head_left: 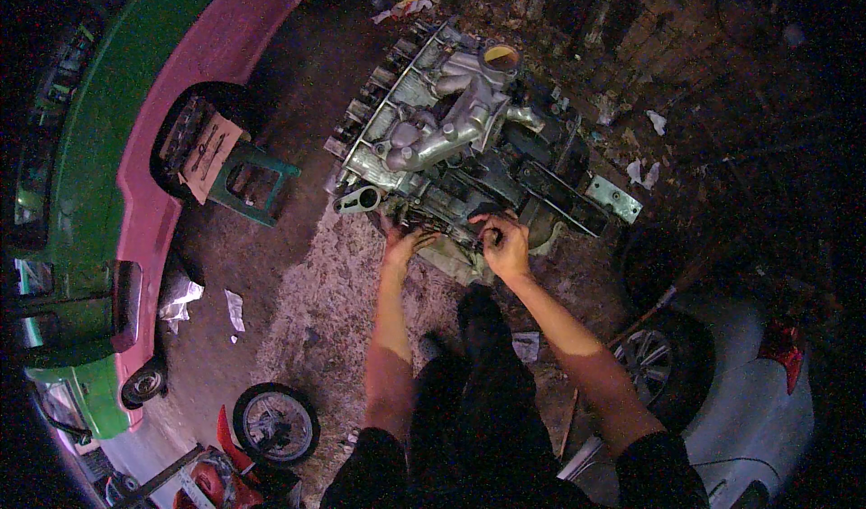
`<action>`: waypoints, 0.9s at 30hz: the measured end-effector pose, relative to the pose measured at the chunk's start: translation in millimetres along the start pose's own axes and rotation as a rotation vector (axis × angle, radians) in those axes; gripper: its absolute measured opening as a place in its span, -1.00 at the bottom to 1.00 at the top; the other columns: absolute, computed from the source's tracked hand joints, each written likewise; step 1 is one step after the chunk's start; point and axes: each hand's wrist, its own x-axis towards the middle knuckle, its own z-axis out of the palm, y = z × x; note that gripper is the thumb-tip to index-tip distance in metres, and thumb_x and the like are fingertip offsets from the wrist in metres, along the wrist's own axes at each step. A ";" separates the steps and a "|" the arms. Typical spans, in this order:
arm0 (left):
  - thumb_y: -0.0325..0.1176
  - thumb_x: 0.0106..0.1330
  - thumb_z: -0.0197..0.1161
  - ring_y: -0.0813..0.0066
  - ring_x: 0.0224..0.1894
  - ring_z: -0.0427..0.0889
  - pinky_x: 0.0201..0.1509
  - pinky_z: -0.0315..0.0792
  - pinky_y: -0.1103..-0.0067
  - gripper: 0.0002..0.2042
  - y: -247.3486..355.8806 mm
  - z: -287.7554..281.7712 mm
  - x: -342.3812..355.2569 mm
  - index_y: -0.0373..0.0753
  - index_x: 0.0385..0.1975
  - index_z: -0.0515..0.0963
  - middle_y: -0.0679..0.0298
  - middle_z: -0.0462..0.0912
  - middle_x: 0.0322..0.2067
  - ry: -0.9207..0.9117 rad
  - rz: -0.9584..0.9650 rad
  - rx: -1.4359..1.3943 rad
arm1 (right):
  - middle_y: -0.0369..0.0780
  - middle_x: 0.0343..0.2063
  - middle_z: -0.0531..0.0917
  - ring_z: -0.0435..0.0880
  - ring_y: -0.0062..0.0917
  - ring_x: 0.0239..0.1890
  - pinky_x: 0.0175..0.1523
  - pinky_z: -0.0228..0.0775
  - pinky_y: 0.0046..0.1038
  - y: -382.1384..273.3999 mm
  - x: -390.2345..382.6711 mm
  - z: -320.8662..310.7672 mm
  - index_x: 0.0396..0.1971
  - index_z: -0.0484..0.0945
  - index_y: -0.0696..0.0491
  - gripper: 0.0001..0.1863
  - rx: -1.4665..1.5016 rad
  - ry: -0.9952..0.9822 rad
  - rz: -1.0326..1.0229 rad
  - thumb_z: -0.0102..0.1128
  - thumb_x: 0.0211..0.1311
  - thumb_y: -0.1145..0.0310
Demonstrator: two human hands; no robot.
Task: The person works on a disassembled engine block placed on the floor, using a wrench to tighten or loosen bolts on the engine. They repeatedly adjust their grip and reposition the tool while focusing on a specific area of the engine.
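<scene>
A large metal car engine (451, 139) rests on the ground in front of me, with a silver intake manifold (451, 139) on top and a round port (499, 56) at its far end. My left hand (408, 241) lies against the engine's near edge, its fingers stretched over dark parts there. To its right, my right hand (507, 245) is closed at the same edge, fingers curled round a small dark thing I cannot make out. A light cloth or sheet (451, 263) shows under the near side of the engine.
On the left, a green stool (262, 184) bears a piece of cardboard (213, 155) beside a pink and green vehicle (171, 103). A motorcycle wheel (276, 423) is at lower left. A pale car (749, 401) stands at lower right. Paper scraps (643, 174) litter the ground.
</scene>
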 end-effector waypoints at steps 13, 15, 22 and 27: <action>-0.52 0.40 0.03 0.29 -0.41 0.69 -0.32 0.56 0.38 -0.86 -18.7 34.4 -20.1 -0.44 -0.20 0.50 0.12 0.66 -0.32 0.217 0.407 0.383 | -0.32 -0.29 0.76 0.70 -0.26 -0.29 0.31 0.22 -0.21 0.8 0.1 -2.3 -0.65 0.48 0.04 -0.91 0.007 -0.074 0.075 0.09 -0.03 0.54; -0.50 0.39 0.02 0.18 -0.36 0.70 -0.27 0.56 0.31 -0.83 -21.1 41.2 -30.7 -0.44 -0.13 0.47 0.05 0.66 -0.30 0.236 0.525 0.569 | -0.33 -0.28 0.76 0.70 -0.27 -0.30 0.31 0.22 -0.20 2.1 0.5 -1.5 -0.64 0.48 0.04 -0.90 0.001 -0.072 0.059 0.09 -0.03 0.55; -0.45 0.32 0.08 -0.36 -0.13 0.52 -0.06 0.46 0.13 -0.62 -79.7 77.0 -76.3 -0.50 0.08 0.29 -0.31 0.53 -0.13 0.342 0.633 1.162 | -0.31 -0.29 0.76 0.69 -0.25 -0.31 0.24 0.28 -0.19 1.6 -0.6 0.2 -0.63 0.49 0.05 -0.92 0.005 -0.041 0.038 0.10 -0.06 0.56; -0.46 0.33 0.09 -0.29 -0.16 0.56 -0.07 0.47 0.17 -0.59 -91.0 67.4 -80.3 -0.55 0.10 0.26 -0.34 0.51 -0.12 0.308 0.458 0.916 | -0.19 -0.36 0.74 0.60 -0.29 -0.43 -0.18 0.37 -0.39 -2.8 -0.7 0.3 -0.67 0.45 0.17 -0.89 0.055 0.021 0.037 -0.03 -0.10 0.66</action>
